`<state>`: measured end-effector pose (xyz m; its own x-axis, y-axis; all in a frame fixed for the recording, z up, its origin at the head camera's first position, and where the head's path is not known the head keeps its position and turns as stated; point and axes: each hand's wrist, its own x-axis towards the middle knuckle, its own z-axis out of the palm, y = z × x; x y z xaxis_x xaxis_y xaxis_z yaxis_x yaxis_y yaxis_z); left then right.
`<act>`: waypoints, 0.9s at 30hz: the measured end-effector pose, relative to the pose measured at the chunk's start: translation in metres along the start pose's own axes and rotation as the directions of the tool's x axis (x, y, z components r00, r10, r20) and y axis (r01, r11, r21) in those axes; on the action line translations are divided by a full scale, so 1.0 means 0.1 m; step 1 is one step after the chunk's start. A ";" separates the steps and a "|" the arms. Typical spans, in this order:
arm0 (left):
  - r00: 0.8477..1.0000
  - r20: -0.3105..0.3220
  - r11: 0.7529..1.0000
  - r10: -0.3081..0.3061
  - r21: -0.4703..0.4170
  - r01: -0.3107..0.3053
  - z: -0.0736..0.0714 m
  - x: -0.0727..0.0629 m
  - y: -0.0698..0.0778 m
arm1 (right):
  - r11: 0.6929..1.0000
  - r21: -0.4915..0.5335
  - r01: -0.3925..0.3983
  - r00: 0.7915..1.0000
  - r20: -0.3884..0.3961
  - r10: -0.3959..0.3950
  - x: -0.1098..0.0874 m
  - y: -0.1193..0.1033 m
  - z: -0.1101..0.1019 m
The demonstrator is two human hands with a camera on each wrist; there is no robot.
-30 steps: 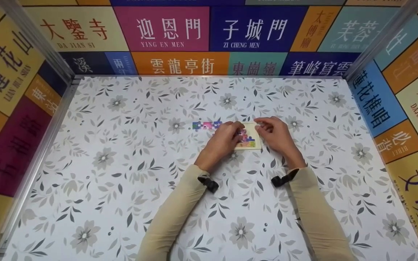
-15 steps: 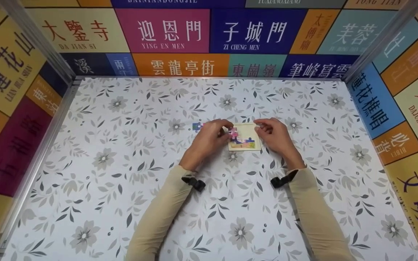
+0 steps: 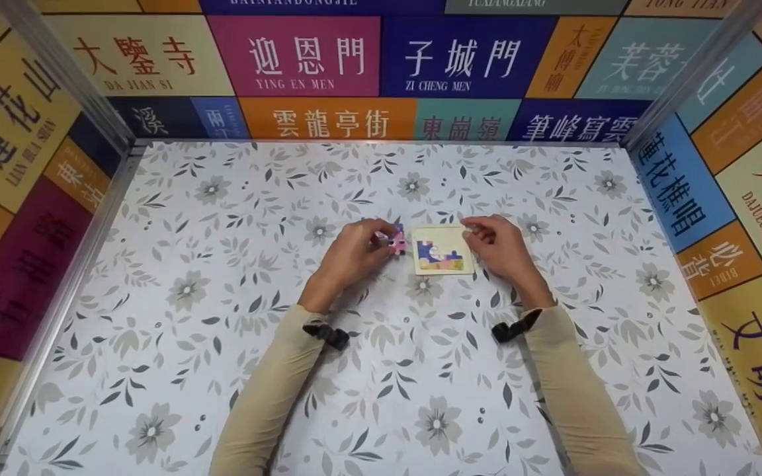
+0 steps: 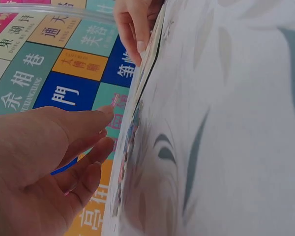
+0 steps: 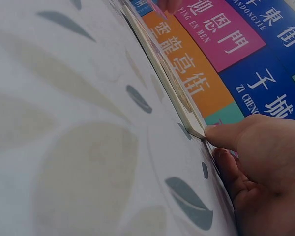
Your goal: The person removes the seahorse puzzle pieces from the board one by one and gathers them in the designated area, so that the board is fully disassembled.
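My left hand [image 3: 351, 251] pinches a pink jigsaw piece [image 3: 397, 246] between thumb and fingertips, just left of the puzzle tray. In the left wrist view the piece [image 4: 115, 102] shows edge-on at the thumb tip. The cream, square puzzle tray [image 3: 445, 236] lies flat on the table. Joined blue, purple and yellow pieces [image 3: 450, 262] fill its lower part; the upper part is bare. My right hand [image 3: 501, 246] holds the tray's right edge, its thumb [image 5: 223, 135] at the near corner in the right wrist view.
Loose jigsaw pieces [image 4: 122, 172] lie in a row on the table by the left hand, mostly hidden by it in the head view. A white floral cloth [image 3: 242, 370] covers the table. Panels with lettering [image 3: 315, 56] wall the back and sides.
My left hand has moved left from over the tray, carrying the pink piece off it and uncovering the tray's left side. The right hand stays at the tray's right edge.
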<state>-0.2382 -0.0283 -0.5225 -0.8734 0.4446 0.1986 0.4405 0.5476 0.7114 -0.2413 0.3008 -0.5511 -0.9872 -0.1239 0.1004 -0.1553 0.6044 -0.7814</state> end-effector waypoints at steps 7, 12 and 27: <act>0.998 -0.011 0.998 -0.057 0.006 0.057 -0.09 -0.09 -0.10 | 1.000 0.005 -0.004 1.000 0.010 0.004 0.00 0.01 0.01; 0.996 0.004 0.996 -0.088 0.006 0.088 -0.15 -0.12 -0.15 | 1.000 0.013 -0.005 1.000 0.010 0.004 -0.01 0.00 0.00; 0.999 0.036 0.998 -0.018 0.067 0.015 -0.19 -0.14 -0.22 | 1.000 0.024 -0.014 1.000 0.012 0.014 -0.01 -0.02 -0.01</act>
<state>-0.2396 -0.0600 -0.5286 -0.8731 0.4601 0.1616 0.4400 0.6003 0.6679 -0.2396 0.3006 -0.5485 -0.9887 -0.1252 0.0823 -0.1407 0.5874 -0.7970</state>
